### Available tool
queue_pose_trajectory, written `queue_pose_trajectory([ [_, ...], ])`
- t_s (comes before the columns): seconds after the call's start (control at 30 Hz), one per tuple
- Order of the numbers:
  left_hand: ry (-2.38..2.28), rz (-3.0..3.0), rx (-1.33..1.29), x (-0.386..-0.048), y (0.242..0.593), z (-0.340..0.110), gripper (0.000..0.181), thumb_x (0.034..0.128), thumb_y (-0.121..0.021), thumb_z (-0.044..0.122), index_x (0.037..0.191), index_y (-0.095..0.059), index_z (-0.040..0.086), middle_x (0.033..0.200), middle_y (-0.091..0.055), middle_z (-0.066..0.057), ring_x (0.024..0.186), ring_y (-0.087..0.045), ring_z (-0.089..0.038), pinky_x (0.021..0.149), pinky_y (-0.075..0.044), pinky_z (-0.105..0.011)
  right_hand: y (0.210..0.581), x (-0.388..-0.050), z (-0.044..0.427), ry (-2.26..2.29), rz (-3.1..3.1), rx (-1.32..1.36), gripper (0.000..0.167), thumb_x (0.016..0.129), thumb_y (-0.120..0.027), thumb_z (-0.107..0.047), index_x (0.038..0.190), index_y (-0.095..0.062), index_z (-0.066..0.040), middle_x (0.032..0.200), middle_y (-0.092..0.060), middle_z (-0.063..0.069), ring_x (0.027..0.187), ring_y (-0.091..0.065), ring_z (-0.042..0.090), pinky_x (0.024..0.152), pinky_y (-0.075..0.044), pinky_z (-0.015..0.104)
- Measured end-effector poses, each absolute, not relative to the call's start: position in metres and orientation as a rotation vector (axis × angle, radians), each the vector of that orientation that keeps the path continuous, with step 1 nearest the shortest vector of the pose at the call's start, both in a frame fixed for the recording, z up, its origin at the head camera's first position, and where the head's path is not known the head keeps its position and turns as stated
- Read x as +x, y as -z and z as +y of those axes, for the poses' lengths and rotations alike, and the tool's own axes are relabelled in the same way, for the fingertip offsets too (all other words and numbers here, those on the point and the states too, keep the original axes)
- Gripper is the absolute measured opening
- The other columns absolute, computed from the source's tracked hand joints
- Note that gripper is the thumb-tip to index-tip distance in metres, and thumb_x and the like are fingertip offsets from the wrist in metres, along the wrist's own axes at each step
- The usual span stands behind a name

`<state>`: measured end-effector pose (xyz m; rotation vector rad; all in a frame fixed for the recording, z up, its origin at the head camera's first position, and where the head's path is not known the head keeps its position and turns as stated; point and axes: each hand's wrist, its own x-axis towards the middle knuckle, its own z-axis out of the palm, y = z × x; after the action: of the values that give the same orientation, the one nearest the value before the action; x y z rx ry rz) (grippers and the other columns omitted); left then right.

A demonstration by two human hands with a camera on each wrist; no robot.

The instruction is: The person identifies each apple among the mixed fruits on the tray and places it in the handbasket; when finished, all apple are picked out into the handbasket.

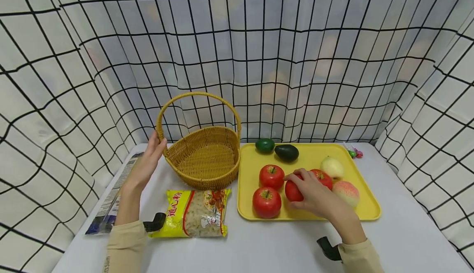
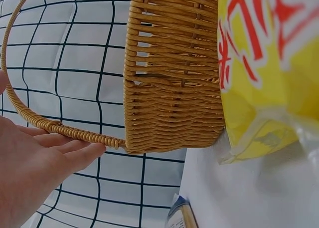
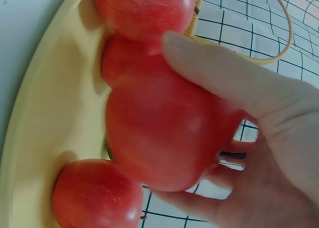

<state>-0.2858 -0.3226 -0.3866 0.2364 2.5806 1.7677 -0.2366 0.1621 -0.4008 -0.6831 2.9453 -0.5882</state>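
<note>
My right hand [image 1: 314, 192] grips a red apple [image 3: 159, 128] over the yellow tray [image 1: 244, 213], thumb on one side and fingers on the other. Around it are more red apples, two on the left [image 1: 267, 202] and one on the right [image 1: 323, 178]. At the wicker basket [image 1: 207, 153], my left hand [image 1: 146, 162] touches the left base of the tall handle [image 2: 75, 132]. Its fingers [image 2: 75, 153] lie fairly straight behind the handle. The basket's inside shows bare weave.
Two dark green avocados [image 1: 286, 152], a pale yellow fruit [image 1: 332, 167] and a peach [image 1: 346, 193] share the tray. A yellow macaroni bag [image 1: 196, 213] lies before the basket, another package [image 1: 115, 199] at left. Wrapped lollipops [image 1: 355, 153] lie behind. Black-lined white curtains surround the table.
</note>
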Motion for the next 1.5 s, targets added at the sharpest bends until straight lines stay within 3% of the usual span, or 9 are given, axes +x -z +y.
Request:
queue_pose_trajectory([
  [0.37,-1.72,2.611,0.263,-0.286,0.368,-0.333,0.082,0.1087,-0.032,0.056,0.159,0.028,0.031,0.171,0.023,-0.004,0.159,0.02,-0.032,0.123,0.004,-0.072,0.395,-0.245,0.126,0.641,3.174,-0.877,0.072,0.084,-0.086,-0.039,0.145,-0.054,-0.019,0.147,-0.05,0.009,0.132,-0.052,0.03,0.091,-0.062,0.047],
  [0.5,-1.736,2.617,0.267,-0.284,0.361,-0.343,0.083,0.1098,-0.032,0.053,0.159,0.03,0.026,0.17,0.027,-0.006,0.158,0.024,-0.033,0.122,0.007,-0.073,0.381,-0.26,0.093,0.617,3.138,-0.994,0.073,0.088,-0.081,-0.043,0.15,-0.05,-0.023,0.152,-0.047,0.006,0.134,-0.052,0.027,0.091,-0.062,0.044],
  [0.7,-1.74,2.599,0.265,-0.29,0.359,-0.34,0.084,0.1094,-0.034,0.053,0.159,0.03,0.029,0.169,0.028,-0.004,0.158,0.025,-0.031,0.123,0.008,-0.07,0.358,-0.289,0.056,0.447,3.08,-1.092,0.07,0.092,-0.076,-0.046,0.152,-0.047,-0.024,0.154,-0.046,0.006,0.138,-0.049,0.025,0.091,-0.061,0.041],
  [0.9,-1.734,2.597,0.279,-0.301,0.366,-0.327,0.085,0.1092,-0.035,0.053,0.159,0.03,0.027,0.17,0.027,-0.006,0.159,0.023,-0.032,0.126,0.004,-0.067,0.349,-0.319,0.02,0.415,2.93,-1.16,0.069,0.091,-0.076,-0.047,0.15,-0.047,-0.025,0.151,-0.046,0.005,0.131,-0.05,0.022,0.093,-0.059,0.039],
  [1.27,-1.79,2.556,0.21,-0.295,0.381,-0.322,0.085,0.1086,-0.035,0.055,0.159,0.029,0.03,0.17,0.027,-0.004,0.159,0.023,-0.031,0.125,0.006,-0.068,0.352,-0.371,-0.07,0.143,2.734,-1.151,0.078,0.092,-0.072,-0.054,0.156,-0.039,-0.025,0.154,-0.042,0.005,0.134,-0.047,0.02,0.097,-0.056,0.034],
  [1.5,-1.81,2.533,0.211,-0.293,0.388,-0.318,0.084,0.1086,-0.036,0.054,0.159,0.028,0.033,0.169,0.027,-0.001,0.159,0.023,-0.029,0.125,0.005,-0.068,0.361,-0.38,-0.105,0.009,2.647,-1.036,0.082,0.094,-0.071,-0.052,0.162,-0.031,-0.028,0.166,-0.033,0.002,0.139,-0.044,0.019,0.103,-0.051,0.036],
])
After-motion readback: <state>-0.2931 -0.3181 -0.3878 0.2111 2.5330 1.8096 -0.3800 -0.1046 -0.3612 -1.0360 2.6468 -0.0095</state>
